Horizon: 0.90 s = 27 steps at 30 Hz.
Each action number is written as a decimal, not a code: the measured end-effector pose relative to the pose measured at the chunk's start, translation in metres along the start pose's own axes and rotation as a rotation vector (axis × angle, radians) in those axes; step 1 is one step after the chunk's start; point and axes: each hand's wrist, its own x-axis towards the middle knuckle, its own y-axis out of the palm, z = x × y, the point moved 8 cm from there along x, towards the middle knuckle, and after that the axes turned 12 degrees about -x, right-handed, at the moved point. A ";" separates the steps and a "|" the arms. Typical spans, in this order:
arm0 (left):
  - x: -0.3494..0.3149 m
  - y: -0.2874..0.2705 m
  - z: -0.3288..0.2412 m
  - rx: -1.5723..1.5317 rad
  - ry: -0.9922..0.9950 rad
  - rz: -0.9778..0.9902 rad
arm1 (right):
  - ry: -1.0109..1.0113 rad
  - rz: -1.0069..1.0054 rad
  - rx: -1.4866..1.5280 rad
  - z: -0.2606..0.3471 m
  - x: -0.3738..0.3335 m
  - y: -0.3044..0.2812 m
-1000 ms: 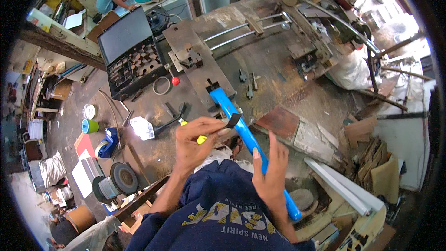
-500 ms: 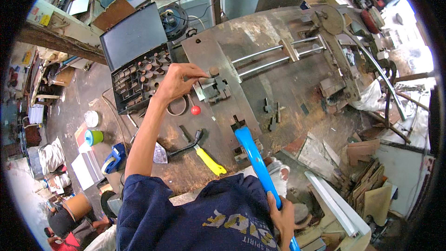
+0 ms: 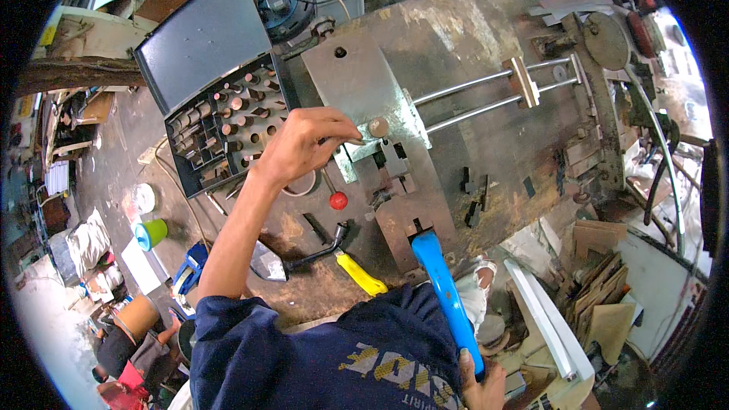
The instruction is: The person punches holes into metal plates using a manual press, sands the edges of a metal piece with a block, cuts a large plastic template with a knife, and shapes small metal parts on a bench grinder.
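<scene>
My left hand [image 3: 310, 144] reaches over a steel bench tool [image 3: 357, 68], its thumb and fingers pinched together beside a round metal knob [image 3: 378, 127]. Whatever sits between those fingertips is too small to make out. The fingers of my right hand [image 3: 481, 383] are wrapped round the lower end of a long blue lever [image 3: 444, 288], which joins the tool at its near end. Close to my left hand, a red ball [image 3: 339, 200] tops a thin rod. A metal ring [image 3: 301, 184] lies partly hidden beneath that hand.
An opened metal case [image 3: 220, 42] holds several cylindrical metal pieces. Two chrome rods [image 3: 486, 95] with a sliding block extend right from the tool. Small dark metal pieces [image 3: 472, 209], a yellow-handled tool [image 3: 361, 273] and a green cup [image 3: 152, 234] lie around. Another person [image 3: 140, 342] sits lower left.
The view has shifted, so the bench and tool appear larger and farther right. My left hand stays pinched by the knob, and my right hand still grips the lever near its end.
</scene>
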 end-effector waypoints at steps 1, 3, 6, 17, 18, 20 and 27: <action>0.002 -0.001 0.001 0.008 0.007 0.011 | 0.031 0.015 -0.035 -0.004 0.003 0.003; 0.003 0.001 0.003 0.020 0.022 0.034 | 0.096 0.045 -0.105 -0.012 0.006 0.010; 0.002 0.000 0.003 0.011 0.049 0.027 | 0.062 -0.011 -0.140 -0.016 0.011 0.014; 0.010 -0.003 0.003 -0.023 0.038 0.062 | -0.236 -0.245 0.004 -0.053 0.046 0.062; 0.009 -0.002 0.004 -0.027 0.025 0.065 | -0.250 -0.207 0.028 -0.047 0.046 0.056; 0.008 0.001 0.003 -0.027 0.026 0.055 | -0.145 -0.036 0.046 -0.026 0.038 0.038; 0.005 -0.001 0.004 -0.028 0.020 0.038 | -0.207 -0.320 -0.069 -0.058 0.044 0.061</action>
